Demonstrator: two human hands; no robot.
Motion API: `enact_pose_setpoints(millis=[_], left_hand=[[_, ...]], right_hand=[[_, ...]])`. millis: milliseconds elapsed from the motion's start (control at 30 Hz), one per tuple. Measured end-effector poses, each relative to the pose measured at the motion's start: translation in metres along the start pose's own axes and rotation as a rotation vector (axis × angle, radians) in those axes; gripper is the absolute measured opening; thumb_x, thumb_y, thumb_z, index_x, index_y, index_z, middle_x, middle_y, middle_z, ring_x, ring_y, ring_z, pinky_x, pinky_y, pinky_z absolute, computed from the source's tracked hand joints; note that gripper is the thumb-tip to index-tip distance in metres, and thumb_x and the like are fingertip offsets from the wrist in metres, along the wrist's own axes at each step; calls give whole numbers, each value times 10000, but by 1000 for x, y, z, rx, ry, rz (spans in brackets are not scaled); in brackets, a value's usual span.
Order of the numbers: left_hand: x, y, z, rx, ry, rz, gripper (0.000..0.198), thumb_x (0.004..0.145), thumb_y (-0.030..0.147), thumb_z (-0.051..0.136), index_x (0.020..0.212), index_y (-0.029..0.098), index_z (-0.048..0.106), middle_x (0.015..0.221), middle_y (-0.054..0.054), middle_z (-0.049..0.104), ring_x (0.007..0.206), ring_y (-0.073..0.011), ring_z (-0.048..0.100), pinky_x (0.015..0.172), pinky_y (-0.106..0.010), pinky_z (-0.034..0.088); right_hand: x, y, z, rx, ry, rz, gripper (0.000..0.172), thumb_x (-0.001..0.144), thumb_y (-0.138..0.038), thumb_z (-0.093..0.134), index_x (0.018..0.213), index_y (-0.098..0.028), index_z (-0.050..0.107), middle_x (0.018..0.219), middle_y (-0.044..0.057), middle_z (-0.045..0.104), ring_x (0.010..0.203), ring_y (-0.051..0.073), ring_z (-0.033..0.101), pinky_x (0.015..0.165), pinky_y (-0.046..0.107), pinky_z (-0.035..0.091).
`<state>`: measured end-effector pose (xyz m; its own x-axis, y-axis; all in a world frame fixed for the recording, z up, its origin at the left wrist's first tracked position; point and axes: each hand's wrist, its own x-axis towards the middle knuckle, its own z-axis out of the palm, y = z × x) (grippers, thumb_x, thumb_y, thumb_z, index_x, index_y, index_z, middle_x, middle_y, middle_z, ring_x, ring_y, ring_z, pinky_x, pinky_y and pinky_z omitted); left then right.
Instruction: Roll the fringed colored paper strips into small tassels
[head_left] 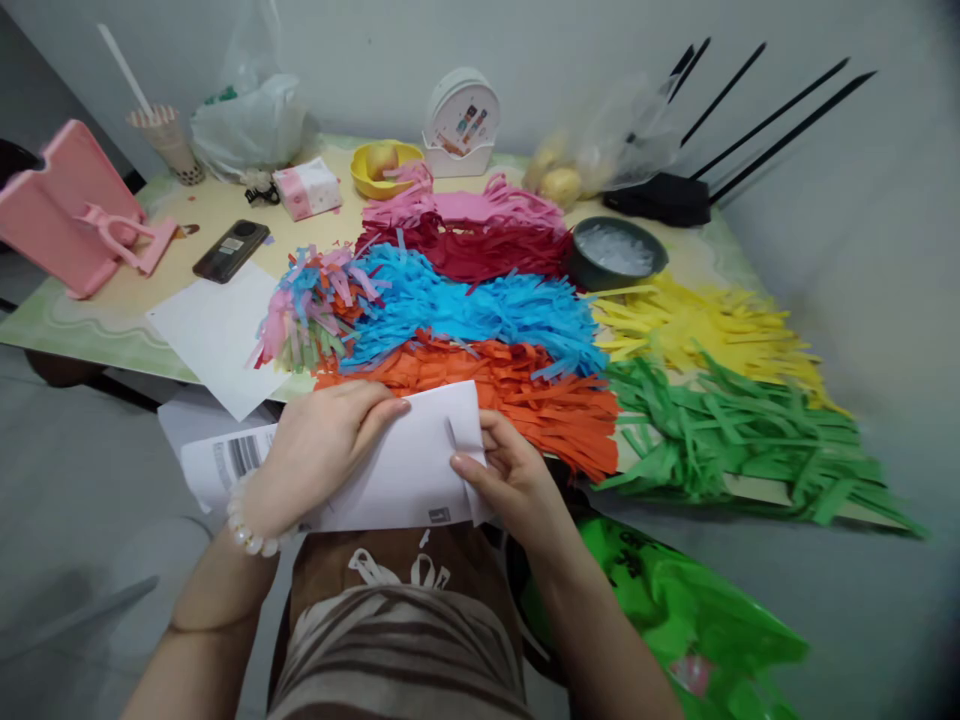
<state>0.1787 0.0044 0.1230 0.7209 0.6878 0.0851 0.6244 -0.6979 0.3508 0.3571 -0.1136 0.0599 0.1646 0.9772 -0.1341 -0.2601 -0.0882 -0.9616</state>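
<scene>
We see both hands working a folded white sheet of paper [409, 460] at the table's near edge: the left hand [322, 440] lies flat across its top, pearl bracelet [247, 530] at the wrist, while the right hand [514, 480] pinches the sheet's right edge, thumb on top. Just behind it lie piles of fringed paper strips: orange [525, 385], blue [480, 305], dark red [480, 250], pink [472, 205], yellow [697, 325] and green [735, 430]. We spot a black phone [231, 250] and a yellow bowl [375, 172] farther back.

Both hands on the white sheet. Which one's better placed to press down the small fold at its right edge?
Probably right hand: its thumb already sits by the fold in the white sheet. Left hand lies flat across the sheet's left part.
</scene>
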Motion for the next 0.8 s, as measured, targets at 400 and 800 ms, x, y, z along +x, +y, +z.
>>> enact_pose_setpoints(millis=[400, 800], left_hand=[[-25, -7, 13, -162, -29, -75, 393, 1013, 464, 389, 991, 172, 652, 931, -68, 696, 826, -203, 638, 723, -294, 450], [-90, -80, 3, -672, 6, -346, 317, 914, 409, 564, 800, 147, 699, 730, -2, 678, 669, -137, 570, 607, -215, 427]], right_hand=[[21, 0, -14, -411, -170, 103, 330, 839, -462, 641, 866, -141, 716, 738, 15, 650, 661, 162, 568, 572, 232, 412], [50, 10, 63, -834, -672, -103, 364, 1014, -354, 430, 737, -194, 603, 594, -27, 511, 532, 121, 493, 531, 238, 314]])
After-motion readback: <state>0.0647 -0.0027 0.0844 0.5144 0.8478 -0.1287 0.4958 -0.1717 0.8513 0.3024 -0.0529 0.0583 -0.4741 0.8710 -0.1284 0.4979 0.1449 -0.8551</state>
